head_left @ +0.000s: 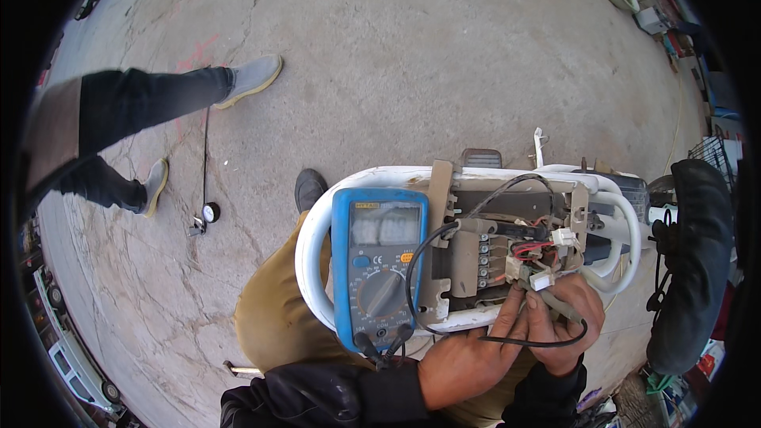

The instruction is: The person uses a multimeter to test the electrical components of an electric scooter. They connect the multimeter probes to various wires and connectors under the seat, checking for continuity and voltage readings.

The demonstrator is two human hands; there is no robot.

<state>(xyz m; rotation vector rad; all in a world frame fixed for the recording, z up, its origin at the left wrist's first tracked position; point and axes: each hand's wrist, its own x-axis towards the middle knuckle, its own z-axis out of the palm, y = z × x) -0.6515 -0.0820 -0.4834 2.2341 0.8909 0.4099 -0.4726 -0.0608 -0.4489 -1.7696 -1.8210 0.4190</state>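
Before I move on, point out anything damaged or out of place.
The white frame looks scuffed and stained along its far edge. Inside it, wires and white connectors lie in an exposed, untidy tangle. A round gauge lies on the ground.

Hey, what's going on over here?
A person's left hand and right hand meet at the wires beside a white connector, in an open white frame. Their exact grip is hard to tell. A blue multimeter rests on the frame's left end, black leads plugged in. Another person is off to the left.
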